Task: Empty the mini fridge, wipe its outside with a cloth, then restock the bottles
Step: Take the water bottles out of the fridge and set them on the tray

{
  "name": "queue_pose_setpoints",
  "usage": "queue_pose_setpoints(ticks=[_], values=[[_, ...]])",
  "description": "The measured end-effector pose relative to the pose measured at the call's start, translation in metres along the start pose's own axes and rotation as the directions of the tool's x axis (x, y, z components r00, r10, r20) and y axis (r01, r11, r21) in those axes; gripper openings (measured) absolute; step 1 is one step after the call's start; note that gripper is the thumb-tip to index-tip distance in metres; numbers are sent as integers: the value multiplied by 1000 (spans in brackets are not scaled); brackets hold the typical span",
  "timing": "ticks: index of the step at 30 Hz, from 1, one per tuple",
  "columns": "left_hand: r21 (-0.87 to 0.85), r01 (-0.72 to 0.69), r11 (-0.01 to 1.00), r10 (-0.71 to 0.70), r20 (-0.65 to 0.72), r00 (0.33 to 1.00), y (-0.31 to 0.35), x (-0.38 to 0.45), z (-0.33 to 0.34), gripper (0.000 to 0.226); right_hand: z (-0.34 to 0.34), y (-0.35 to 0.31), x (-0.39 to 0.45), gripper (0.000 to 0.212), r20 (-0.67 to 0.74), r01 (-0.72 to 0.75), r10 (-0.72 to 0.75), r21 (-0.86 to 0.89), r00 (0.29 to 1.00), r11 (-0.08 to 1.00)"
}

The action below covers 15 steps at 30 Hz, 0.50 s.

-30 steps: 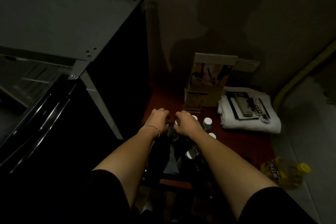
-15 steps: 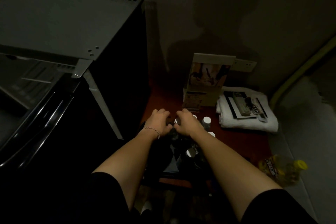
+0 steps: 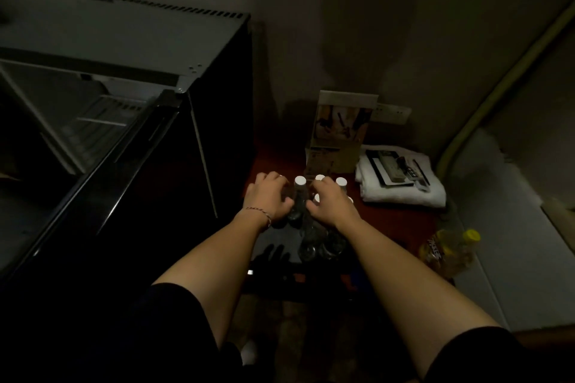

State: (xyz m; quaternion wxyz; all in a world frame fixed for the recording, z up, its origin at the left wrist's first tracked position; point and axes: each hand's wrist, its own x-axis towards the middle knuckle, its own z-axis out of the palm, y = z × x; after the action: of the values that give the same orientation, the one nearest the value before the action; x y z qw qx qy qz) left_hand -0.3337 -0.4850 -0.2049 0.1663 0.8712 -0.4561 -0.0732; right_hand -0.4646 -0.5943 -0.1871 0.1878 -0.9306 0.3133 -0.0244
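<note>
Both our hands, left point(image 3: 270, 199) and right point(image 3: 331, 203), curl over white-capped bottles point(image 3: 300, 193) on bench point(image 3: 401, 221); whether either grip actually holds one, we cannot tell. Fridge point(image 3: 149, 50) door open.

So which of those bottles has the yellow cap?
The yellowish bottle lying on its side at the right, apart from the white-capped bottles standing between both hands.

Glossy black fridge door point(image 3: 102, 171), matt metal top point(image 3: 124, 40), clear plastic bottles point(image 3: 300, 196).

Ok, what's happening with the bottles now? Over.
Left hand and right hand both curled on white-capped bottles on the red table. Fridge door open. Nothing in the way.
</note>
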Motion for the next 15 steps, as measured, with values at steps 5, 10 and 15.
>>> queue_pose_setpoints(ticks=[5,10,15], values=[[-17,37,999,-37,-33,999,10,-85,-1,42,3,-9,-74,31,-17,65,-64,43,998,997],[4,120,993,-120,10,993,22,-194,12,44,25,-28,-166,40,40,98,-98,17,994,995],[-33,155,987,-156,-38,987,16,-277,11,40,40,-60,-230,42,69,181,-180,-1,981,983]])
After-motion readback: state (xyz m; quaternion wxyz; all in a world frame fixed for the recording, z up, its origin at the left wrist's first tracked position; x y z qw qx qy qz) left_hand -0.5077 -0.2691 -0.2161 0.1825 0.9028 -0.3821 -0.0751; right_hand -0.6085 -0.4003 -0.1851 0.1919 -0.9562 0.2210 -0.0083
